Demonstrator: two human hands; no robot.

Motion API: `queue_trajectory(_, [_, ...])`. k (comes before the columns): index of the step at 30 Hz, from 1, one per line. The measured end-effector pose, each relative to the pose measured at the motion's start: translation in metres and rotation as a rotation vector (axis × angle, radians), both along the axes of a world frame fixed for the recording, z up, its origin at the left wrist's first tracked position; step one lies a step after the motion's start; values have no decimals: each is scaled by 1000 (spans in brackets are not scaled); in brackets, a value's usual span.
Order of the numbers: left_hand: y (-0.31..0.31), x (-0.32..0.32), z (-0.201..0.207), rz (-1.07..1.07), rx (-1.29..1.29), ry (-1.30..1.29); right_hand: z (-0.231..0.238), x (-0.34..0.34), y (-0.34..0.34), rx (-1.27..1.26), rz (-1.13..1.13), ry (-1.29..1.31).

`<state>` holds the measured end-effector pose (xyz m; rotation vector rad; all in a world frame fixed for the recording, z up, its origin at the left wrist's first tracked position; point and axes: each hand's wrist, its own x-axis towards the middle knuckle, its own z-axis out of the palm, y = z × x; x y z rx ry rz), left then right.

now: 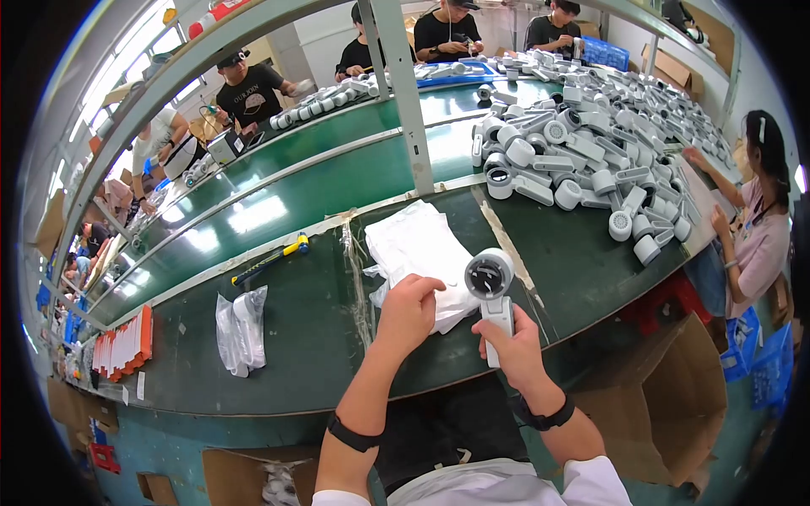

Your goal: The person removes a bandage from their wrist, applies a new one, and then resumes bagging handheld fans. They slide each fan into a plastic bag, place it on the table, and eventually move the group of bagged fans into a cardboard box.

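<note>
My right hand (pixel 515 343) is closed around the grey handle of a small handheld fan (pixel 499 314), thumb across the handle. The fan stands head up, its round head with a dark inside facing me. Beside it on the left, my left hand (pixel 411 309) lies over a stack of white plastic bags (pixel 413 239) on the dark green table (pixel 316 341). Its fingers are curled together at the bags, and whatever they pinch is hidden.
A big heap of similar grey fans (pixel 582 152) covers the far right. Left of the bags lie a yellow-and-black hammer (pixel 272 258), a clear-bagged item (pixel 242 331) and orange-and-white boxes (pixel 124 344). A metal post (pixel 408 110) rises ahead. Co-workers sit beyond the conveyor (pixel 278 190) and at right.
</note>
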<state>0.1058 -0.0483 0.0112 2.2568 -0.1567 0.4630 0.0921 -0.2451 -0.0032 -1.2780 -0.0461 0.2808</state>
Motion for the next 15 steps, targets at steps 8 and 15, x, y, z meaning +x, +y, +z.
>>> queue_trajectory(8, [1,-7,5,-1,-19,-41,7,-16,-31,-117,241,58])
queue_trajectory(15, [6,-21,18,-26,-164,70,21,1,-38,-351,563,4])
